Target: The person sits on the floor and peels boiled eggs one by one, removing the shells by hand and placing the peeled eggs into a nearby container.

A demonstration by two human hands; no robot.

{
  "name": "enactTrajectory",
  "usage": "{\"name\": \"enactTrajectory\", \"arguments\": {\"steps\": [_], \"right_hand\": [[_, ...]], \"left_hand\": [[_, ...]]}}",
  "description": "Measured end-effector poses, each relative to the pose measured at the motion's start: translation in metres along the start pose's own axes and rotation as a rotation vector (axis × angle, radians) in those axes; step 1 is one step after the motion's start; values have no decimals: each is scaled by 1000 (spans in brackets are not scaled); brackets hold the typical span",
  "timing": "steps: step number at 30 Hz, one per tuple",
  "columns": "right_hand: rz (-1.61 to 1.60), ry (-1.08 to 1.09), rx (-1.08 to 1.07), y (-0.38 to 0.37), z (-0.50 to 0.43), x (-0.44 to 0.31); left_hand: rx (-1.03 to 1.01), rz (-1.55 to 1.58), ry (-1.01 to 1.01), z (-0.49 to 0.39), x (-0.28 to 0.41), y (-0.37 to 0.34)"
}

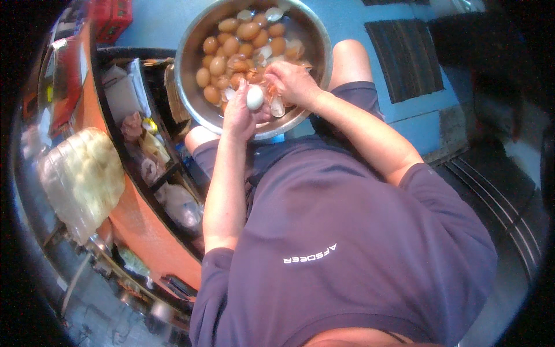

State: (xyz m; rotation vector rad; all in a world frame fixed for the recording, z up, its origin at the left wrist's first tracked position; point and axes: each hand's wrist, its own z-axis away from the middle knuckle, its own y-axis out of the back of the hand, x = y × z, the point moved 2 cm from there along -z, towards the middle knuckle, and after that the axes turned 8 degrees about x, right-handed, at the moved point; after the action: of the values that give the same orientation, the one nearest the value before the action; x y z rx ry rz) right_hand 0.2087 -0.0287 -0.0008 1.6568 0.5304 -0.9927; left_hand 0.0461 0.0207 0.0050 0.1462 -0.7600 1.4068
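A large round metal basin (184, 82) stands before me between my knees. Many brown eggs (218, 66) lie in its left and middle part, among pieces of cracked shell and pale peeled eggs (274, 14) near the far rim. My left hand (239, 113) holds a smooth white peeled egg (255, 97) over the basin's near side. Close on its right, my right hand (292, 82) has its fingers curled at bits of brown eggshell (273, 92). A pale piece of shell (277, 106) hangs just below those fingers. What lies inside the right fist is hidden.
To my left runs an orange-topped counter (138, 225) with open shelves holding plastic bags (180, 206) and papers. A clear bag of pale round items (84, 178) rests on top. A red crate (110, 19) stands far left. A dark ribbed mat (403, 60) lies on the blue floor at right.
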Motion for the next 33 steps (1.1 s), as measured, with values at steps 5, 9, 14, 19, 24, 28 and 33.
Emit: {"name": "enactTrajectory", "arguments": {"steps": [5, 9, 14, 19, 24, 28, 33], "right_hand": [[-278, -31, -10, 7, -6, -4], [-257, -15, 95, 14, -9, -4], [459, 12, -287, 6, -6, 9], [386, 268, -414, 9, -4, 9], [582, 167, -306, 43, -31, 18], [562, 74, -414, 41, -59, 17], [627, 91, -381, 6, -83, 24]], "left_hand": [[-43, -164, -157, -12, 21, -15], [6, -315, -212, -20, 28, -29], [81, -634, -347, -51, 38, -46], [175, -1830, -921, -90, 40, -73], [154, -1573, -691, -88, 52, -67], [35, -800, -618, -71, 70, -52], [-77, -265, -469, -44, 76, -40]]}}
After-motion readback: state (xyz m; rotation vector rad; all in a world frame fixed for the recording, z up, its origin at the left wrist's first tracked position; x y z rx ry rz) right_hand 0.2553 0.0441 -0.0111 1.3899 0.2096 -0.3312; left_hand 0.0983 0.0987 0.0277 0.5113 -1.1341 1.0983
